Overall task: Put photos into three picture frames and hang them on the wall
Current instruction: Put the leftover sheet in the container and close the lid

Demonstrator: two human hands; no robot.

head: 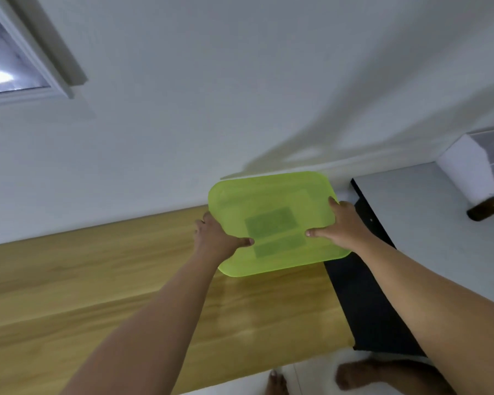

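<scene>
While our left hand (217,238) and right hand (340,223) grip the green tray (268,192) by its sides — at the far right end of the table (97,280), near the wall (240,81) — we should keep it level, so the dark rectangles (271,226) inside, perhaps photos, do not slide.

A wooden bench (97,295) runs along the white wall; a green tray (268,195) is at its far right corner, resting or lifted I cannot tell. Beside it, a white bench (411,220) carries a brown bottle (487,210) on its side and a white box (465,166).
</scene>
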